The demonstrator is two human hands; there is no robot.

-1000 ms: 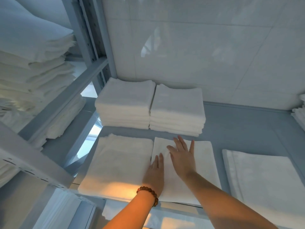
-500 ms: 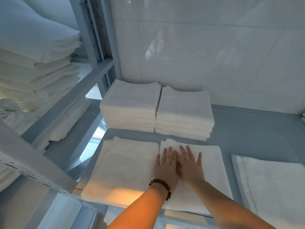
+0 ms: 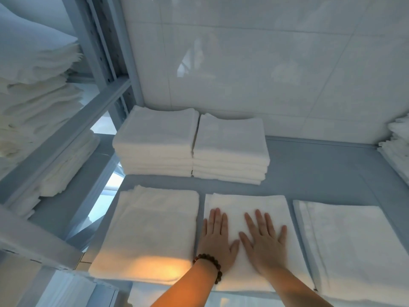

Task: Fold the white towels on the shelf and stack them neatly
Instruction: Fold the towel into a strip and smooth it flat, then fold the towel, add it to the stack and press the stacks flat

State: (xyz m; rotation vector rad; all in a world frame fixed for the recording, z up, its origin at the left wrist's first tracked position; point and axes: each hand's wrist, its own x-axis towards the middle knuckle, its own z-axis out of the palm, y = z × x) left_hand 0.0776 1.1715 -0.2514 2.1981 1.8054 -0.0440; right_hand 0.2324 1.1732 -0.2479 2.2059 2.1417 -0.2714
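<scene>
Hands parted since earlier: left hand point(image 3: 218, 242) and right hand point(image 3: 264, 241) flat, fingers straight, pressing middle towel point(image 3: 245, 203) at shelf point(image 3: 321, 173) front, between neighbouring towels point(image 3: 150, 229); fold count unclear.

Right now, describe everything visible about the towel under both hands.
The middle towel is white, soft-looking cloth, folded into a flat rectangle, with layered edges showing at its far left corner. It lies in the front row on the grey-blue shelf, its near edge at the shelf's front. Narrow gaps separate it from the left neighbour towel and the right neighbour towel. The left hand and right hand press flat on its near half, fingers straight.
</scene>
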